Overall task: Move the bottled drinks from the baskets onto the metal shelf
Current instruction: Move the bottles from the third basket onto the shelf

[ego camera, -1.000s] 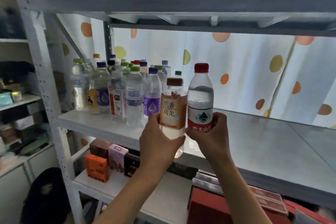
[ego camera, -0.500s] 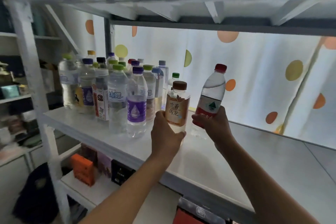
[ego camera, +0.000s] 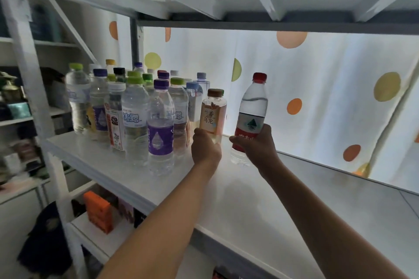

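Head view: left hand grips the brown-capped oolong tea bottle upright on the metal shelf; right hand grips the red-capped water bottle, cap tilted right, beside the bottle cluster.

Storeroom: stocked metal shelf, bottles

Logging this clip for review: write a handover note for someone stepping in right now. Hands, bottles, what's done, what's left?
Left hand grips the brown-capped tea bottle, upright at the right edge of the bottle cluster.
Right hand grips the red-capped water bottle, tilted right, base near the metal shelf.
Done: many bottles stand on the shelf's left part.
Left: set both down and let go. Baskets are out of view.
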